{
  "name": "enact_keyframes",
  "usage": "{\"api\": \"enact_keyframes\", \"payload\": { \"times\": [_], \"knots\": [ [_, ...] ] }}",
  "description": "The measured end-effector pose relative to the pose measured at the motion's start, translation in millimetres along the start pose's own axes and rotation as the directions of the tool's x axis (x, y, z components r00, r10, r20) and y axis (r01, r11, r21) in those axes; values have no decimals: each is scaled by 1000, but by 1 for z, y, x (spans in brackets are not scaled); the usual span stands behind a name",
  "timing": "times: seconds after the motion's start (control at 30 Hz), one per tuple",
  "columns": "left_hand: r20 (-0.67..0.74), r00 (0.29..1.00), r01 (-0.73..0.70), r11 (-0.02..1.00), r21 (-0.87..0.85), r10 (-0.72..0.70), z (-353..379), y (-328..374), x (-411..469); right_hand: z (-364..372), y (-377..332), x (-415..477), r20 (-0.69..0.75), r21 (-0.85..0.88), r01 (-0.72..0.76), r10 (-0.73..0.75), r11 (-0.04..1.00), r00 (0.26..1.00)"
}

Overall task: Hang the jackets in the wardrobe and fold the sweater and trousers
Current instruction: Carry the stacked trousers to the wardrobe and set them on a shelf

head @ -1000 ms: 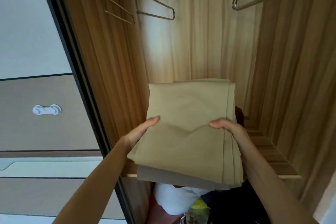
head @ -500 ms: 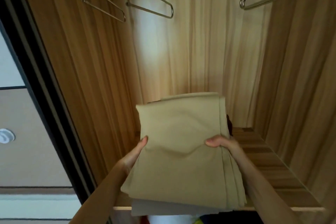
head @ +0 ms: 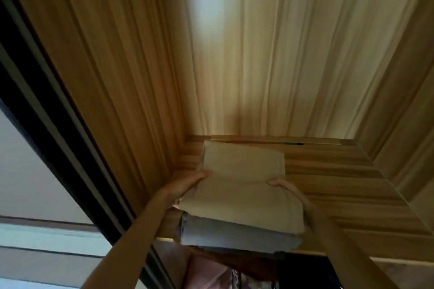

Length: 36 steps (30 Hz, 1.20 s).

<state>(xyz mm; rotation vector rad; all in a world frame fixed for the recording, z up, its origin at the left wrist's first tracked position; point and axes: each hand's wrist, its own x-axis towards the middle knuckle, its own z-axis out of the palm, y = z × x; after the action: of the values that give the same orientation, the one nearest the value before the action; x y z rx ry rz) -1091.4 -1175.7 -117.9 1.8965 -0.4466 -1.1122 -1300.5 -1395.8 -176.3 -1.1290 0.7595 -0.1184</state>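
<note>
Gripping the trousers (head: 242,185), left hand (head: 187,184) and right hand (head: 288,189) have brought them farther onto the shelf (head: 340,185).

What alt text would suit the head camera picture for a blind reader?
A left hand and a right hand hold folded beige trousers stacked on a folded grey garment at the front of a wooden wardrobe shelf.

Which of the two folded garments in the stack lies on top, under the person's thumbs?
The beige garment: both thumbs press on it, the left hand and right hand at its sides. The grey garment shows only beneath it.
</note>
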Motion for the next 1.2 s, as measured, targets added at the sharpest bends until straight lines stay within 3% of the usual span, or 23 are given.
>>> {"api": "enact_keyframes", "payload": {
  "times": [0.07, 0.1, 0.17, 0.27, 0.33, 0.4, 0.5, 0.63, 0.7, 0.77, 0.8, 0.87, 0.93, 1.0, 1.07, 1.2],
  "knots": [
    [-182, 979, 129, 969, 209, -91, 4, -32, 23, 4, 17, 2, -19, -134, -86, 85, 987, 996],
    [-265, 962, 132, 960, 249, -64, 5, -43, 33, 5, 21, 2, -21, -169, -85, 83, 982, 996],
    [-330, 939, 20, 938, 346, 102, 7, -53, 43, 10, 21, -2, -37, -196, -78, 72, 977, 997],
    [-320, 866, -90, 749, 657, 385, 20, -55, 40, 10, 27, 2, -60, -92, -81, 75, 993, 995],
    [-285, 777, -202, 652, 731, 561, 35, -54, 27, 10, 31, 17, -121, -82, -79, 69, 993, 990],
    [-126, 720, -359, 521, 774, 683, 52, -52, 8, 9, 32, 37, -147, -89, -23, 10, 996, 989],
    [168, 769, -421, 290, 859, 617, 76, -61, -15, 23, 29, 44, -161, -59, 150, -157, 987, 974],
    [193, 811, -338, 173, 925, 553, 79, -95, -19, 40, 33, 19, -176, -189, 272, -305, 944, 936],
    [136, 824, -242, 125, 962, 550, 81, -109, -19, 42, 30, -11, -153, -367, 366, -444, 855, 883],
    [94, 828, -174, 94, 980, 553, 87, -110, -19, 40, 34, -58, -17, -605, 524, -667, 600, 745],
    [87, 829, -153, 74, 986, 552, 92, -107, -19, 38, 42, -81, 107, -692, 553, -691, 464, 715],
    [73, 830, -120, 48, 992, 554, 100, -103, -18, 29, 71, -102, 334, -807, 538, -565, 242, 754],
    [42, 797, -96, 58, 994, 602, 105, -108, -18, 22, 102, -90, 389, -878, 472, -451, 84, 804],
    [50, 773, -95, 36, 995, 633, 105, -124, -18, 23, 121, -66, 345, -910, 411, -456, 51, 821],
    [79, 775, -90, -14, 996, 626, 101, -137, -14, 26, 126, -48, 330, -898, 428, -488, 103, 808],
    [76, 757, -95, -6, 995, 648, 89, -124, 10, 28, 108, -19, 319, -862, 464, -492, 204, 810]
  ]
}}
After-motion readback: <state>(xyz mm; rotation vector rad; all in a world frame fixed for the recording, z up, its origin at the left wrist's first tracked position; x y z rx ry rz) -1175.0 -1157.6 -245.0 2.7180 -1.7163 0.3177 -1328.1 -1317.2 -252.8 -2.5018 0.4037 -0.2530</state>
